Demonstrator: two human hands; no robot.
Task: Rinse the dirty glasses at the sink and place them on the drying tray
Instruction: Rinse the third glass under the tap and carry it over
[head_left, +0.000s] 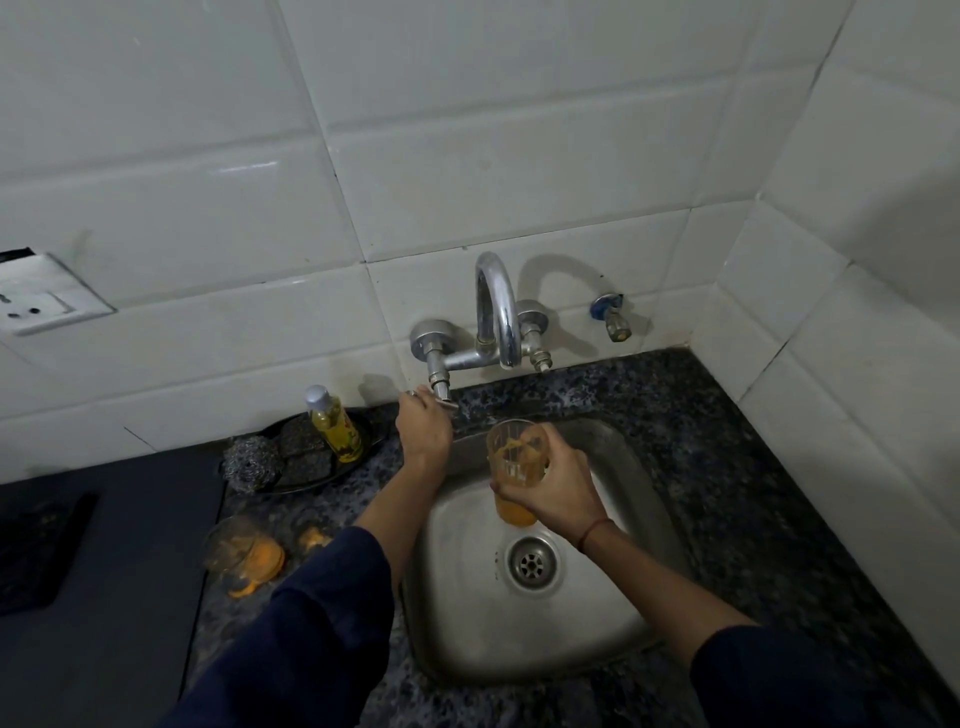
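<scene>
I can read nothing here. The yellow bottle (335, 428) left of the tap (496, 317) carries a label with a red mark, but its letters are too blurred for me.

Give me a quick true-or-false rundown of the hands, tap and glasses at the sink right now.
1. The right hand holds a clear glass smeared with orange residue over the steel sink. True.
2. The left hand rests on a yellow bottle. False: it holds the chrome tap lever.
3. Water pours into the glass. False: no stream shows below the curved chrome spout.
4. More orange-stained glasses sit on the speckled dark counter, left of the sink. True.
</scene>
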